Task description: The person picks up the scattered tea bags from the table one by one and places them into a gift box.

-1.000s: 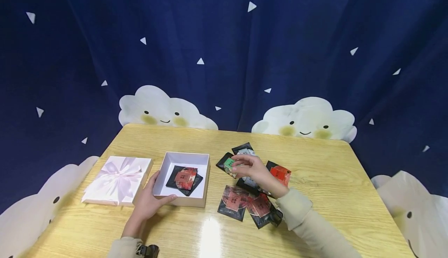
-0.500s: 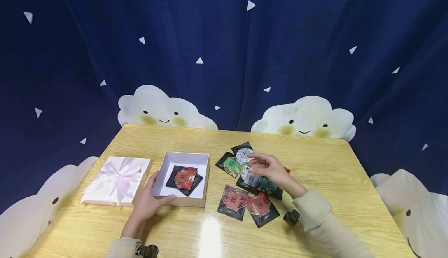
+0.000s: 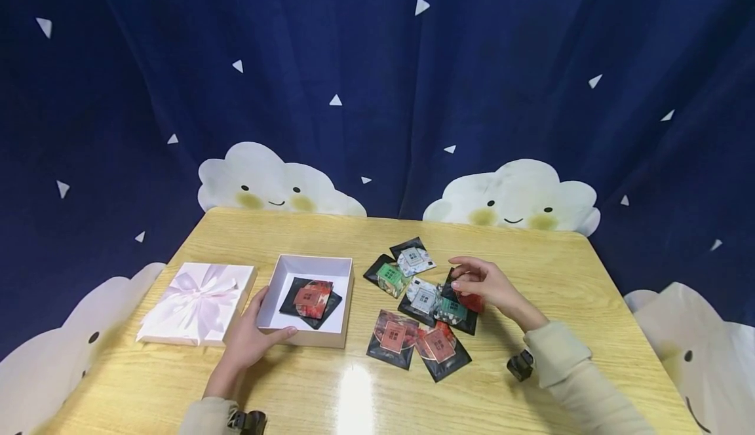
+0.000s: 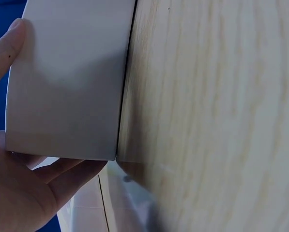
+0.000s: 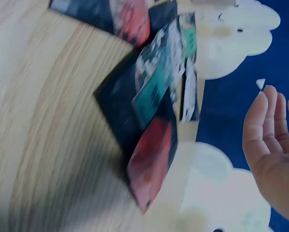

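The right hand [image 3: 486,284] has been drifting from the green packet [image 3: 390,278] toward the 3 o'clock side of the packet pile and is now hovering over the red packet [image 3: 472,301] at the pile's right edge, fingers loosely bent and, as the right wrist view is showing, relaxed with nothing between them; the green packet, which it was touching a second ago, is lying back on the counter [image 3: 560,271] beside a grey packet [image 3: 414,258]. I am judging that it is choosing another packet rather than carrying one. The left hand [image 3: 250,340] is staying where it was, thumb and fingers gripping the near left corner of the open white box [image 3: 339,271], with one dark packet with a red label [image 3: 311,299] already lying inside. A pink lid with a ribbon bow [image 3: 197,304] is sitting just at 9 o'clock of the box. More packets, two of them with pinkish labels [image 3: 394,340], are lying at 6 o'clock of the pile. The counter is pale wood, shining under a lamp, and a dark blue curtain with white triangles and smiling clouds [image 3: 519,199] is hanging behind it.
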`<state>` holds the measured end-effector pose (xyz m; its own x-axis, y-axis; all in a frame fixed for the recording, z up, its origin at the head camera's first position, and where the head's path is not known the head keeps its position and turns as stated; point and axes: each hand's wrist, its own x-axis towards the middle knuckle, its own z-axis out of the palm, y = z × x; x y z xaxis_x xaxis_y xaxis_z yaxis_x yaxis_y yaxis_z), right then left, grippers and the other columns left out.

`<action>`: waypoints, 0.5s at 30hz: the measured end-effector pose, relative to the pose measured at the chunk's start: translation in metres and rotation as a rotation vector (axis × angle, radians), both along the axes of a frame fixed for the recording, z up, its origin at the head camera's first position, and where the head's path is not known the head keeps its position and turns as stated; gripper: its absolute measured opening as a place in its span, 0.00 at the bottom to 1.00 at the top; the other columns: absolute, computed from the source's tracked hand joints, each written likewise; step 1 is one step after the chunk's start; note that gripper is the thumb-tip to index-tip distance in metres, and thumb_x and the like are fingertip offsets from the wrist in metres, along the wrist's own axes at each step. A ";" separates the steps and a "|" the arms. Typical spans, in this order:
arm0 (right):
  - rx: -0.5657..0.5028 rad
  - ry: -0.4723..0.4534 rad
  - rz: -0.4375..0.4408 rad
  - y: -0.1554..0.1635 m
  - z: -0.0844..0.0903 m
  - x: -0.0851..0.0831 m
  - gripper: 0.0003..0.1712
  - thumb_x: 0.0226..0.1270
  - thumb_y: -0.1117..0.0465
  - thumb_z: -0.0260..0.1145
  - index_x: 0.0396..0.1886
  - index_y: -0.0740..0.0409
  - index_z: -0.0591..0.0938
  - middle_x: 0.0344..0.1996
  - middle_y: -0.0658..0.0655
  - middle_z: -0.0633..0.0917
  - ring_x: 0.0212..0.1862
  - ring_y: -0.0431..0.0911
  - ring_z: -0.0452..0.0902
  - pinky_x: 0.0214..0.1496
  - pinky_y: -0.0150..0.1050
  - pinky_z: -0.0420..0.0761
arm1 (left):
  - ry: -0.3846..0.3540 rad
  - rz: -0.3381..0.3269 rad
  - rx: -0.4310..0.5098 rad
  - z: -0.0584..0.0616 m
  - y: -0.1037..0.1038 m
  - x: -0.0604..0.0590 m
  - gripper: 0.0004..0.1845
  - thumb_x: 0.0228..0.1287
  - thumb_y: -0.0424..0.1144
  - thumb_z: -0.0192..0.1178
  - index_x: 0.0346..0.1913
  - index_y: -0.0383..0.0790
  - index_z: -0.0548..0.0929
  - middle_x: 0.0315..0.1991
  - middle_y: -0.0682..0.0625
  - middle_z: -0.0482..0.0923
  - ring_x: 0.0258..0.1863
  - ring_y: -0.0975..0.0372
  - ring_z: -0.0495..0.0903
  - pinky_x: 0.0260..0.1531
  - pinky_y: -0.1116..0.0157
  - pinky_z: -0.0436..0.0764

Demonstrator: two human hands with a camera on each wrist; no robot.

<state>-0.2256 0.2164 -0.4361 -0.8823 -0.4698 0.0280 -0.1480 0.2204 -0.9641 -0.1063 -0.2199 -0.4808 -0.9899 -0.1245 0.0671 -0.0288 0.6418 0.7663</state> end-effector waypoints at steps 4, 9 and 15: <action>0.056 -0.009 -0.048 0.010 -0.005 -0.006 0.32 0.57 0.65 0.66 0.60 0.71 0.67 0.42 0.71 0.74 0.35 0.41 0.77 0.35 0.49 0.80 | 0.001 -0.001 0.008 -0.001 0.000 0.000 0.54 0.41 0.46 0.74 0.67 0.29 0.52 0.63 0.28 0.56 0.60 0.39 0.60 0.58 0.46 0.61; 0.076 0.000 -0.080 0.022 -0.014 -0.012 0.31 0.58 0.65 0.66 0.60 0.71 0.67 0.43 0.72 0.75 0.35 0.41 0.76 0.31 0.49 0.80 | 0.007 -0.004 0.013 -0.002 -0.001 -0.001 0.54 0.40 0.46 0.74 0.67 0.29 0.52 0.63 0.28 0.56 0.61 0.39 0.59 0.58 0.46 0.61; 0.164 0.029 -0.101 0.036 -0.025 -0.021 0.31 0.57 0.61 0.67 0.59 0.68 0.69 0.45 0.71 0.74 0.39 0.47 0.73 0.33 0.50 0.79 | 0.023 0.000 0.008 -0.003 0.000 -0.001 0.54 0.40 0.45 0.74 0.66 0.28 0.53 0.63 0.28 0.57 0.60 0.39 0.61 0.58 0.46 0.62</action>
<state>-0.2461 0.2519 -0.4610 -0.9250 -0.3797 -0.0152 -0.1449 0.3895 -0.9095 -0.1076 -0.2201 -0.4835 -0.9882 -0.1251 0.0885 -0.0114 0.6356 0.7719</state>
